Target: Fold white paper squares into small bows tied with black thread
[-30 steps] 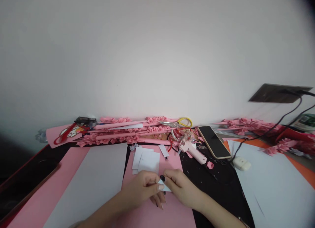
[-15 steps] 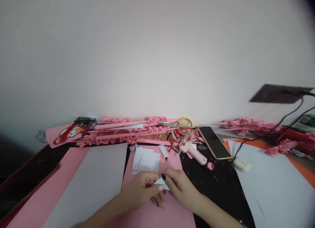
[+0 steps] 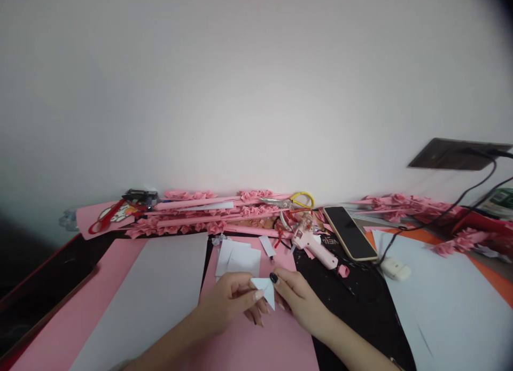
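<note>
A small folded piece of white paper (image 3: 266,290) is held between my two hands, its creased triangular flaps facing up. My left hand (image 3: 234,302) pinches its left side, thumb on top and fingers curled beneath. My right hand (image 3: 294,296) grips the right corner with the thumb, which has a dark nail, pressed on the paper. Under both hands lies a pink sheet (image 3: 256,344). Just beyond them rests a small stack of white paper squares (image 3: 245,260), beside a narrow white strip (image 3: 266,246).
A pink glue gun (image 3: 315,247) and a phone (image 3: 349,233) lie right of centre. Yellow-handled scissors (image 3: 300,200) rest on pink paper flower stems (image 3: 192,219) along the wall. A white case (image 3: 395,268) sits on a white sheet (image 3: 449,301); a larger white sheet (image 3: 148,291) lies left.
The folded paper has turned in my hands, so more of its flaps show and a point faces down. My right hand has shifted slightly right.
</note>
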Demonstrator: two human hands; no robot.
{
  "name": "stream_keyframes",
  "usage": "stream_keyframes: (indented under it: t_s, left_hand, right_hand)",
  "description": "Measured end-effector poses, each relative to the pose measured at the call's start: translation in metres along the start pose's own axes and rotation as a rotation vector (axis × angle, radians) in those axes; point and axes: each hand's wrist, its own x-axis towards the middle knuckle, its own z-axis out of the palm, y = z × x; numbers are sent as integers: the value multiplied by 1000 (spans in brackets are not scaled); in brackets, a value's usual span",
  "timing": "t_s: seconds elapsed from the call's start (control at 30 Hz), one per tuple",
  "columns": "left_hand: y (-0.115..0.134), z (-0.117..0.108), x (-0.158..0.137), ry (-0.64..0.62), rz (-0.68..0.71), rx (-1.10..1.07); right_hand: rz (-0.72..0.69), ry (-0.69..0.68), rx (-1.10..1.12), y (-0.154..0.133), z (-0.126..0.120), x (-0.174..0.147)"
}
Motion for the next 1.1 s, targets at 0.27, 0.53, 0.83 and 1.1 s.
stream_keyframes:
  t_s: [0.27,0.53,0.83,1.1]
  left_hand:
    - [6,3,-1,30,47,134]
    - [4,3,4,140,68,150]
    - [2,1,6,177,28,212]
    - [2,1,5,103,3,50]
  right_hand:
    - [77,67,249,-1,1,5]
    - [98,36,414,4,8,6]
    - [-213,235,-140,0,1,1]
    - [-383,273,-272,1,-1,-3]
